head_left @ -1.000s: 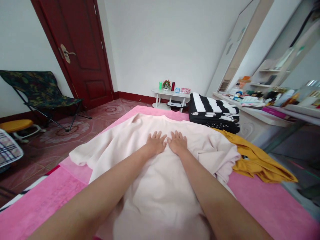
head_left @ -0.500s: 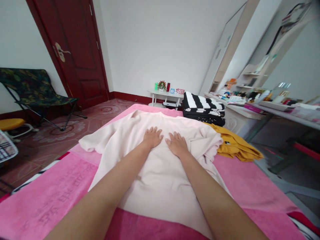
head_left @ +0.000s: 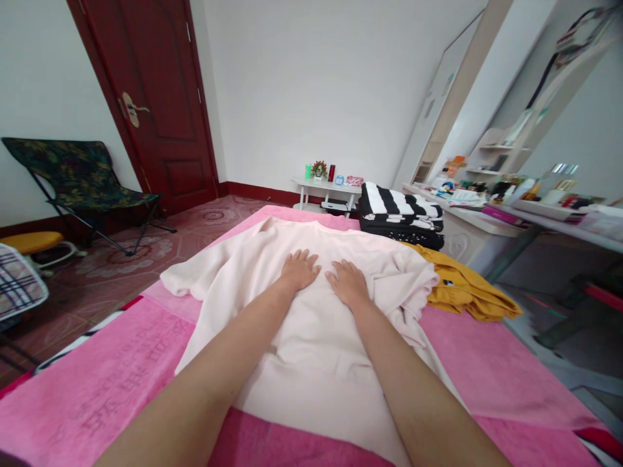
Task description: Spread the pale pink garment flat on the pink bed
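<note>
The left hand [head_left: 299,270] lies flat on a pale pink top [head_left: 311,324], palm down, with its fingers spread out. It grips nothing. The right hand [head_left: 348,283] lies flat on the same top, just beside the left one, and it is open too, holding nothing. The two hands are close together but do not touch.

The pale pink top is spread out on a bright pink blanket [head_left: 97,389] that covers the bed. One sleeve sticks out to the left. The right side of the top is bunched up in folds (it looks a bit messy there).

Just beside that bunched part lies a yellow cloth [head_left: 467,292], all crumpled. Behind the yellow cloth sits a stack of black and white striped clothes [head_left: 402,211], folded.

Past the far end of the bed stands a small white table [head_left: 331,188] with little things on it, such as a tiny plant and a red cup. On the left there is a dark red door [head_left: 156,104] and a folding chair [head_left: 78,181] on the tiled floor. On the right runs a long shelf [head_left: 491,217] full of small bottles and boxes.
</note>
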Demonstrator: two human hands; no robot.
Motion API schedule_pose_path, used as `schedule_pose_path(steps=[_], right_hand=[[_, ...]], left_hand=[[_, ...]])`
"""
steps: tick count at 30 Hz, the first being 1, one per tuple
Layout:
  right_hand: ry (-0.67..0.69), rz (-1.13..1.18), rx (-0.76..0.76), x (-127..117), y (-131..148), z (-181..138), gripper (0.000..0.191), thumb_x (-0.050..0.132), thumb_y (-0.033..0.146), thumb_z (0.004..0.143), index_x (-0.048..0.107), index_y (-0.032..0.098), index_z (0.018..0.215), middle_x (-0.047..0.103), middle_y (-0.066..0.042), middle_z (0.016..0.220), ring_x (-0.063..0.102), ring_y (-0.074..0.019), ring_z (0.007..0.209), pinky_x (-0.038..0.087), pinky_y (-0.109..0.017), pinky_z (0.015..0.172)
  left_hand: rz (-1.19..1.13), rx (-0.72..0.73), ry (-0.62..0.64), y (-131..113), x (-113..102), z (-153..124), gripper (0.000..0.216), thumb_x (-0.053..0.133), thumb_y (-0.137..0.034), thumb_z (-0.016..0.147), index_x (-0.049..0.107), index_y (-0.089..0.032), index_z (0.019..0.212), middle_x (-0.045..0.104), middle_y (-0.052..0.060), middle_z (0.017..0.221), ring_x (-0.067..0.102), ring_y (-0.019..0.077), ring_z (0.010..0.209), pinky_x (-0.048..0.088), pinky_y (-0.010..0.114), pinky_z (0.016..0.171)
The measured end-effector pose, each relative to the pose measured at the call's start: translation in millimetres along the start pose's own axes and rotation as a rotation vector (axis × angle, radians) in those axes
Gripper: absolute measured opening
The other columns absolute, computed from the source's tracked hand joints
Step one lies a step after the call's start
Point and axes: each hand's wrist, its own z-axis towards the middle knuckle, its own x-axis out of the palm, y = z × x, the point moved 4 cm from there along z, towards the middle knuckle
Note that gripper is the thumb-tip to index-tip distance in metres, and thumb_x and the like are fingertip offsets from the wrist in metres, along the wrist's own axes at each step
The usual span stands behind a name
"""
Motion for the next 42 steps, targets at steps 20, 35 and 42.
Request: schedule_pose_path(steps=[20, 35, 42], right_hand=[[-0.157, -0.002, 0.040, -119.3, -118.5, -99.5, 0.051, 0.052, 0.030, 0.081, 0.048, 0.020, 0.130, 0.065, -0.003, 0.082, 0.060, -0.0195, 0.069, 0.040, -0.027, 0.061], [-0.071, 0.065, 0.200, -181.0, -124.4, -71.0, 0.032, 0.043, 0.038, 0.084, 0.067, 0.017, 0.083, 0.066, -0.006, 0.071, 0.061, -0.0197, 0.067, 0.040, -0.027, 0.059], [-0.278, -0.467, 0.435, -242.6, -218.1, -26.4, 0.040, 0.044, 0.048, 0.083, 0.068, 0.018, 0.093, 0.066, -0.021, 0.094, 0.061, -0.0304, 0.089, 0.044, -0.038, 0.065]], left_hand=[[-0.005, -0.021, -0.034, -1.9, 3.0, 2.1, 0.055, 0.027, -0.051, 0.092, 0.038, -0.027, 0.140, 0.030, 0.007, 0.152, 0.026, 0.0293, 0.138, 0.018, 0.050, 0.111], [-0.014, -0.007, -0.027, -0.4, 3.3, 1.9, 0.054, 0.026, -0.051, 0.092, 0.038, -0.028, 0.140, 0.030, 0.006, 0.152, 0.026, 0.0288, 0.138, 0.019, 0.050, 0.111], [0.004, -0.015, -0.048, -1.3, 3.3, 1.3, 0.053, 0.027, -0.050, 0.092, 0.039, -0.028, 0.139, 0.031, 0.006, 0.151, 0.026, 0.0281, 0.138, 0.019, 0.049, 0.110]])
